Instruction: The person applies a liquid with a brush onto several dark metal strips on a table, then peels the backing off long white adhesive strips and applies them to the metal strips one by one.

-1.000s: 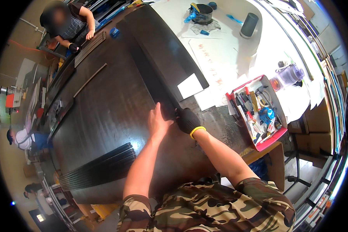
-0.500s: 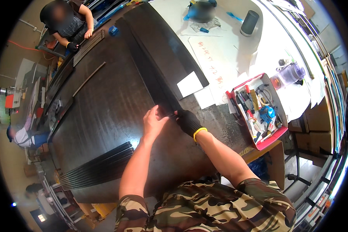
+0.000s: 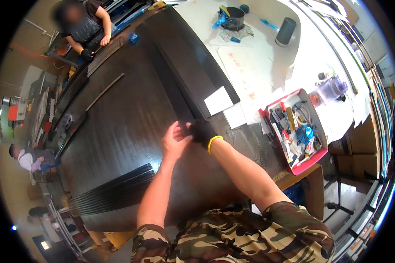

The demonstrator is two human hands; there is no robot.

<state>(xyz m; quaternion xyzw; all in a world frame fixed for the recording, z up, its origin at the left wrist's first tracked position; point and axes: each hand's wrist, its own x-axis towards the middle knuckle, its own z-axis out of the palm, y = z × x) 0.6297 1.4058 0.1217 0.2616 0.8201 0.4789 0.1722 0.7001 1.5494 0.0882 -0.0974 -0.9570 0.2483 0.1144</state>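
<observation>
Long flat black strips [image 3: 173,90] run away from me down the dark work table, their near ends reaching my hands. My right hand [image 3: 202,133], in a black glove with a yellow cuff and its fingertips showing, is closed at the near end of a black strip. Glove and strip are equally dark, so the grip is partly hidden. Just left of it is my bare left hand [image 3: 175,142], its fingers curved and its thumb apart, with nothing visible in it. Fanned near the table's front left lies a bundle of thin black bars [image 3: 114,190].
A red-edged box [image 3: 322,154] of pens and tools stands at right, by a clear bottle [image 3: 329,91]. White cards [image 3: 218,101] lie beside the strips. A single rod [image 3: 105,92] rests farther left. Across the table a co-worker's hand [image 3: 105,40] touches a row of rods [image 3: 105,56].
My right hand has shifted slightly left and its forearm has swung left. The left hand stays nearly in place. The whole view has shifted a little; the person at far left has turned.
</observation>
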